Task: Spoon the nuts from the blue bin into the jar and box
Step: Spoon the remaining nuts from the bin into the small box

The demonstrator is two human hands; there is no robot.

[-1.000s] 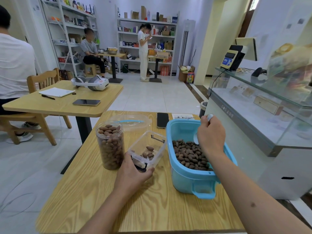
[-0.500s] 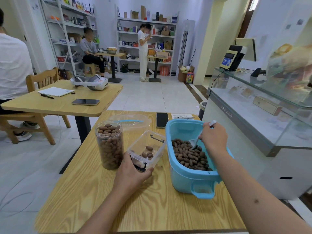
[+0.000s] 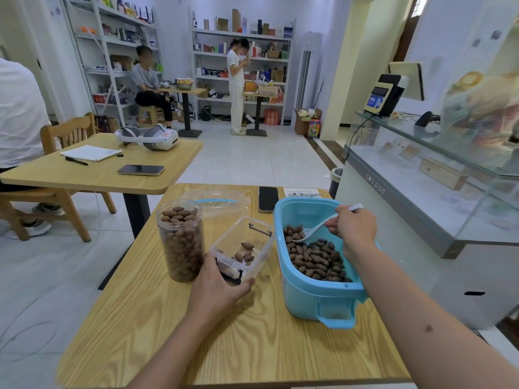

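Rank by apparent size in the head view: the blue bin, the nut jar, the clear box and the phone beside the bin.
1. Blue plastic bin.
2 and 3. Tall clear nut-filled jar and clear plastic box: too alike to rank.
4. Dark flat phone, though it lies farther away.

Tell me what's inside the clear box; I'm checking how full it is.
A few nuts lie in the clear box. The left hand holding its near corner covers that part.
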